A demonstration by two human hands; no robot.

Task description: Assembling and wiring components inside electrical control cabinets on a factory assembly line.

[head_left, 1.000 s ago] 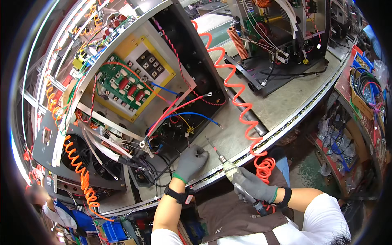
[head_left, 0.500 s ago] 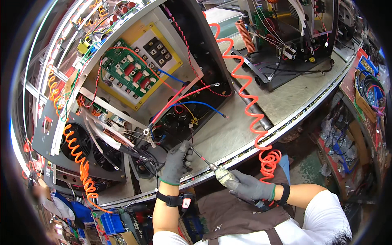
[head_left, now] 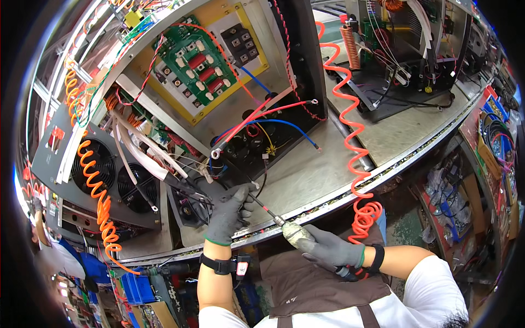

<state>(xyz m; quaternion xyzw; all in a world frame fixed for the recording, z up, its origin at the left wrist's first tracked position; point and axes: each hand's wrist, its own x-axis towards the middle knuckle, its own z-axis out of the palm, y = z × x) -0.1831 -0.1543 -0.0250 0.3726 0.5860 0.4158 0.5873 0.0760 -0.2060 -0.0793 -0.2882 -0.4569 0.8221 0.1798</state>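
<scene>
My right hand (head_left: 331, 249), in a grey glove, is wrapped round the pale, worn body of a power screwdriver (head_left: 296, 234). Its long thin bit points up and left, toward my left hand (head_left: 227, 210). That hand, also gloved in grey, has its fingers curled and drawn together beside the bit's far end; anything small between them is hidden. Just beyond stands the open metal cabinet (head_left: 311, 71), with a green circuit board (head_left: 198, 63) inside. A red cable (head_left: 262, 116) and a blue cable (head_left: 287, 125) with ring ends hang out of it.
An orange coiled hose (head_left: 348, 112) drops across the bench (head_left: 306, 169) to the right of the cabinet. Another orange coil (head_left: 93, 177) hangs at left, before a grey panel with fans (head_left: 95, 167). A second open unit (head_left: 404, 71) stands far right. Blue bins (head_left: 136, 288) lie lower left.
The view has turned, so the cabinet sits further right and higher in the picture. My left hand has shifted slightly left at the bit's end. The screwdriver stays in my right hand.
</scene>
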